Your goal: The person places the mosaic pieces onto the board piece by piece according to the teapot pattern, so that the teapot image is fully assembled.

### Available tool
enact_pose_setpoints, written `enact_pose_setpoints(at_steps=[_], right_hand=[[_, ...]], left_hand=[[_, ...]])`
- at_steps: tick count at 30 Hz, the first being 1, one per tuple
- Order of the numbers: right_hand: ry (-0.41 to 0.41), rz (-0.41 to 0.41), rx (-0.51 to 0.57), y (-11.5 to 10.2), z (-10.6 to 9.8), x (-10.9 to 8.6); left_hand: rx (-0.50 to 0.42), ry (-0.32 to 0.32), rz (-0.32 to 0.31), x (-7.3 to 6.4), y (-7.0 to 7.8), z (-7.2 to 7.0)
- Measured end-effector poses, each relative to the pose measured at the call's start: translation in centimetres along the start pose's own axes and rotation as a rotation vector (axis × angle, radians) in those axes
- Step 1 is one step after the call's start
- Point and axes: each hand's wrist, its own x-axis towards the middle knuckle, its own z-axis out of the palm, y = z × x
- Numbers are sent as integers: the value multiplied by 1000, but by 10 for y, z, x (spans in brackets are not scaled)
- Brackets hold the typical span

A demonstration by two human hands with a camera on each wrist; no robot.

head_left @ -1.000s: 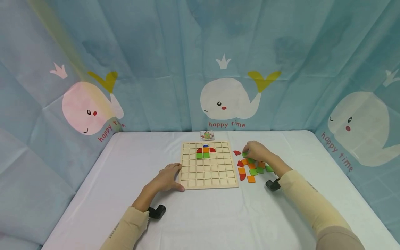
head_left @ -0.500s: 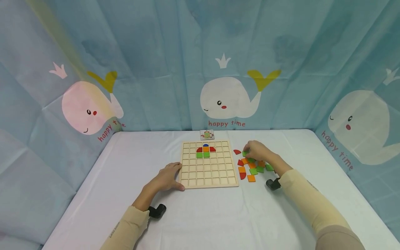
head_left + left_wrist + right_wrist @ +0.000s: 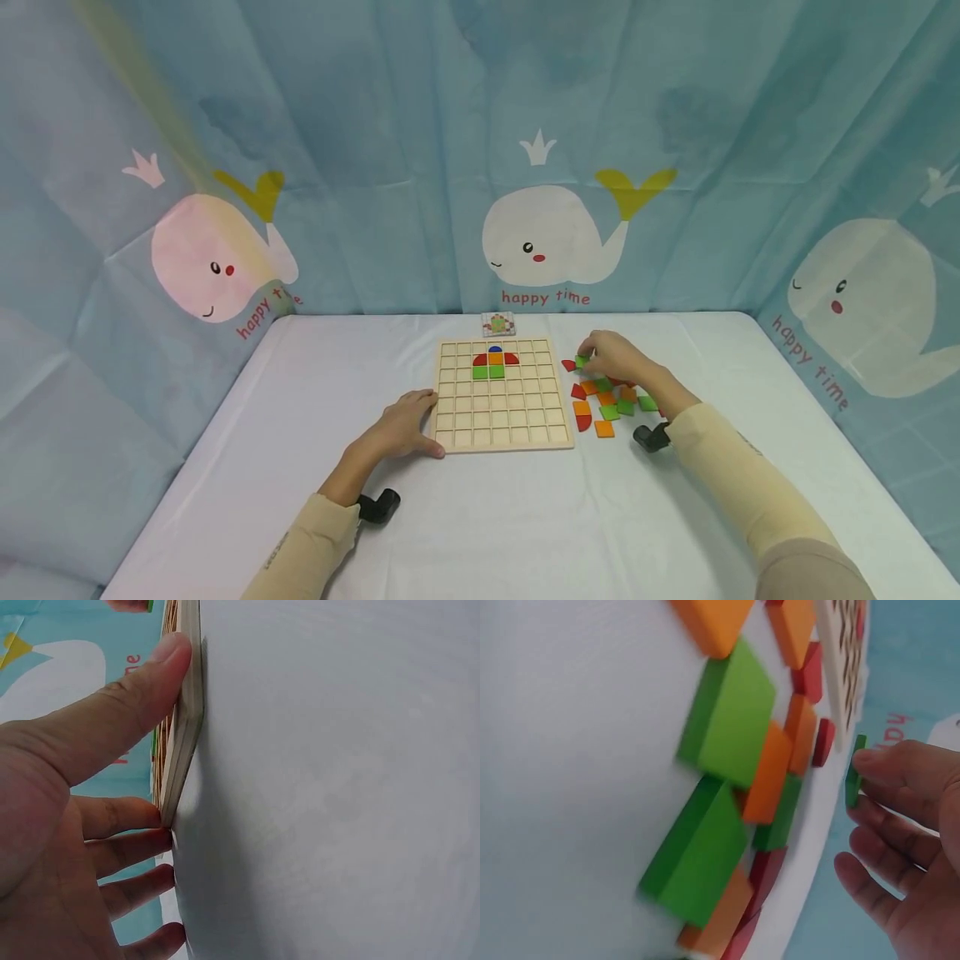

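Observation:
A wooden grid board [image 3: 500, 410] lies on the table, with a blue half-round, an orange square, two red quarter-rounds and two green squares set in its upper cells. My left hand [image 3: 405, 427] touches the board's left side, fingers extended and apart. In the left wrist view its thumb [image 3: 124, 705] rests on the board's front edge. Right of the board, my right hand [image 3: 615, 358] pinches a green square tile [image 3: 856, 769] between thumb and fingers, lifted off the table in the right wrist view. Loose tiles lie below that hand, such as a green square [image 3: 731, 712].
A small pattern card [image 3: 498, 324] lies behind the board. Red quarter-rounds, orange squares [image 3: 604, 429] and green squares are scattered at the board's right, some overlapping. Black wrist cameras [image 3: 379, 506] stick out from both arms. A blue whale-print curtain [image 3: 375, 167] stands behind the table.
My right hand has lifted the green square from the pile and shifted slightly left and up with it. The left hand has stayed at the board's side.

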Motion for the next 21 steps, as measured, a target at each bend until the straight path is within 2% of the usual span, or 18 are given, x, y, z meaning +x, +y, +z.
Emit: enact_pose_setpoints(at_steps=[10,21], right_hand=[[36,-125,-13,-22,7,15],[10,-175,4,-50,20,34]], left_hand=[[-2,-7,-3,1,0,0],[2,-4,-3,2,-2,1]])
